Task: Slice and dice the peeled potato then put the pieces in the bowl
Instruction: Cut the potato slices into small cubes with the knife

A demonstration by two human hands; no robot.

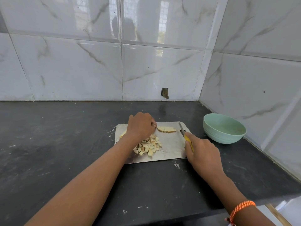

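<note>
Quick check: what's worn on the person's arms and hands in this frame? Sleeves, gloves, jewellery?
Both hands are bare: no gloves on the left hand or right hand, and no rings visible. Both forearms are uncovered as far as the frame shows, no sleeves in view. The right wrist carries an orange braided thread band with pale flecks. Nothing shows on the left wrist.

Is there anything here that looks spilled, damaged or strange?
A rough hole gapes in the wall tile just above the counter. White specks and smears lie on the counter around the cutting board. The potato pieces stay on the board.

dark countertop [48, 144], marble-patterned wall tiles [73, 66]
</note>
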